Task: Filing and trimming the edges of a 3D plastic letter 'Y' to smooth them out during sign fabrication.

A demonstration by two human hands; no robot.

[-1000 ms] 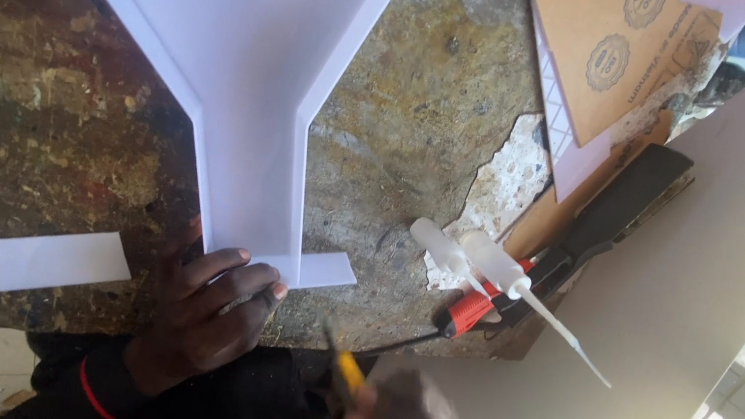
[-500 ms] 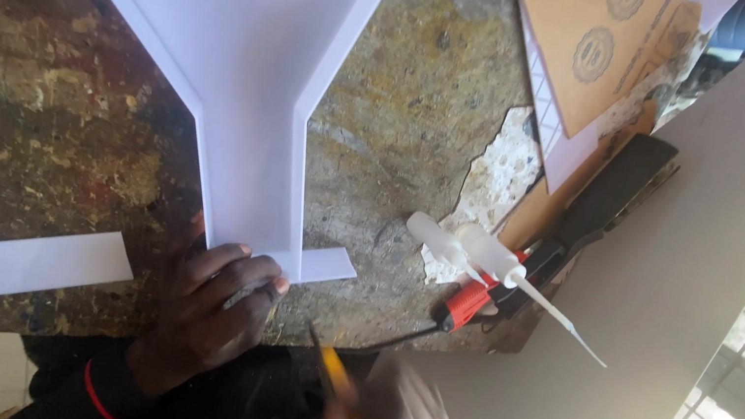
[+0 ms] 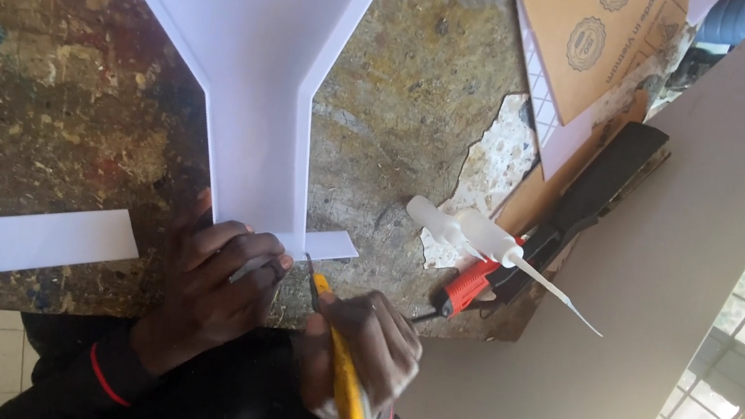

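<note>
A large white Y-shaped letter form (image 3: 255,71) with raised side walls lies on a worn, paint-stained worktop (image 3: 51,99). My left hand (image 3: 215,289) presses on the bottom end of its stem, fingers curled over the edge. My right hand (image 3: 365,348) grips a yellow utility knife (image 3: 345,385), its blade tip (image 3: 310,274) pointing up at the stem's lower right corner, beside a short white strip (image 3: 327,246) that sticks out to the right.
A loose white strip (image 3: 8,244) lies at the left edge. Two white glue bottles (image 3: 468,235) with long nozzles, a red-handled tool (image 3: 470,285) and a black tool (image 3: 594,195) lie at right. Brown cardboard (image 3: 599,36) lies behind; a large grey board (image 3: 679,288) leans right.
My right hand has risen from the bottom edge, bringing the knife up to the stem's lower right corner. My left hand stays on the stem's end.
</note>
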